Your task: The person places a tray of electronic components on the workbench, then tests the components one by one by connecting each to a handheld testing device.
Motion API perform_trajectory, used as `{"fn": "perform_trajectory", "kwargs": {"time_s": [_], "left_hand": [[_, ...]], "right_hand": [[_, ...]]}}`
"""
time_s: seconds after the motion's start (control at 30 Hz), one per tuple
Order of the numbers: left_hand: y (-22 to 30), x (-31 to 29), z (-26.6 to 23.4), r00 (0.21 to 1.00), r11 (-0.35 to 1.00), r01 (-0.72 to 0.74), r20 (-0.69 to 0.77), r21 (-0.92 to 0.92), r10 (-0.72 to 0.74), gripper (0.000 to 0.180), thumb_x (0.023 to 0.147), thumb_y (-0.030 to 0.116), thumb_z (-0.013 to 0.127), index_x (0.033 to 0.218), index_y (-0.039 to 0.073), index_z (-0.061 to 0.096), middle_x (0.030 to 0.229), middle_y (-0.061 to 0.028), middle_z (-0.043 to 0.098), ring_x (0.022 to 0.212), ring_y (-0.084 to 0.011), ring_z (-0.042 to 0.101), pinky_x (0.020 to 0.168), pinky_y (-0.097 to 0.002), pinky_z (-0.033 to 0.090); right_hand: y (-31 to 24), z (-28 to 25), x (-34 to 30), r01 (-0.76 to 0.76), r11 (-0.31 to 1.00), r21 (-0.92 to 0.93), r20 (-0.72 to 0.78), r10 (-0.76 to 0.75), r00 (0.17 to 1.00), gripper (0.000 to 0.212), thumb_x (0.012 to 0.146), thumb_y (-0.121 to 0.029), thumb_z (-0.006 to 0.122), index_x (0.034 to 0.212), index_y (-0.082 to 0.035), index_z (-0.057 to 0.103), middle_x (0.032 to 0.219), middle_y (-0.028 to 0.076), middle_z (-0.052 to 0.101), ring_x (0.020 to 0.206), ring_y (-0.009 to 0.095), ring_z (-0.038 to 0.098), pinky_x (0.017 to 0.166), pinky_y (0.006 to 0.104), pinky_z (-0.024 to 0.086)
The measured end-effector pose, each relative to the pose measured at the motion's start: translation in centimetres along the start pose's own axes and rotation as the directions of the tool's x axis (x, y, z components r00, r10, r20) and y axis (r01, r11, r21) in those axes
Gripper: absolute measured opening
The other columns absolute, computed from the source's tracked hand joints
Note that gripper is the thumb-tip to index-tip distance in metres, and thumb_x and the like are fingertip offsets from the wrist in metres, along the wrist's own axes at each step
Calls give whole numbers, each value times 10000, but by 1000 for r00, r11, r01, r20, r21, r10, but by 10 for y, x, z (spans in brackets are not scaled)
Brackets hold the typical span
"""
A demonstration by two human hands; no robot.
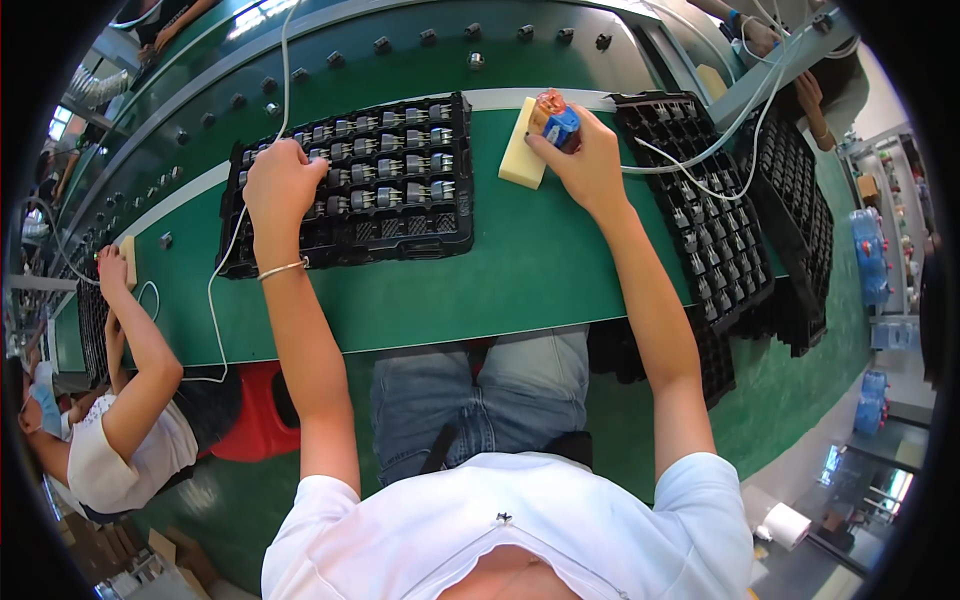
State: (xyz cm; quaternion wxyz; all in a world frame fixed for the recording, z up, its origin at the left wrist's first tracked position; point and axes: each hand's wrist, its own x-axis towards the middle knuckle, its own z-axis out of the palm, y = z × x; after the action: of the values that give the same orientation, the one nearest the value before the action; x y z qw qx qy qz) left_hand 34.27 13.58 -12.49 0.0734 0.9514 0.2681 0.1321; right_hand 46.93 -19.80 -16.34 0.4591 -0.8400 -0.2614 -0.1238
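Note:
My left hand (283, 188) is closed over the left part of a black compartment tray (400, 240), its fingertips turned away; whatever they grip is hidden. Rows of small dark and silver metal parts (390, 165) fill most of the tray's pockets, while the front row at the right shows bare pockets. A white cord (287, 60) runs down behind this hand and on across the table. My right hand (585, 160) grips a small blue object with an orange-red, see-through-looking end (551, 108). That object is against a pale yellow foam block (521, 160), which stands on the green table.
At the right, a second filled tray (715, 240) lies slanted over the table edge, beside stacked black trays (795, 200). A conveyor (420, 75) with spaced small parts runs along the far side. A co-worker (130, 430) sits at the left; another person's hand (812, 100) shows at upper right.

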Motion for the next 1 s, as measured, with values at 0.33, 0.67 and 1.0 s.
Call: {"fn": "perform_trajectory", "kwargs": {"time_s": [0.33,0.67,1.0], "left_hand": [[82,-32,19,869,124,112,158,-986,470,96,888,110,658,863,17,661,694,1,618,605,-47,549,542,-200,427],[91,-38,42,811,-164,416,283,-895,512,92,938,117,594,908,31,605,918,-170,716,614,-134,633,563,-242,515],[87,-36,42,835,-203,407,272,-891,478,303,970,168,523,1176,-12,654,897,-106,698,657,-106,613,604,-228,514]], "right_hand": [[-8,0,1,21,1000,-9,-10,-21,1000,388,771,-234,797,1047,7,666,778,20,586,623,86,497,580,252,440],[-4,3,-1,24,1000,14,-16,-24,1000,410,764,-225,803,1074,7,668,794,19,592,639,76,500,585,247,441],[2,12,23,-7,999,37,-28,8,1000,386,717,-233,789,1013,-17,669,795,72,649,654,170,595,634,304,490]]}}
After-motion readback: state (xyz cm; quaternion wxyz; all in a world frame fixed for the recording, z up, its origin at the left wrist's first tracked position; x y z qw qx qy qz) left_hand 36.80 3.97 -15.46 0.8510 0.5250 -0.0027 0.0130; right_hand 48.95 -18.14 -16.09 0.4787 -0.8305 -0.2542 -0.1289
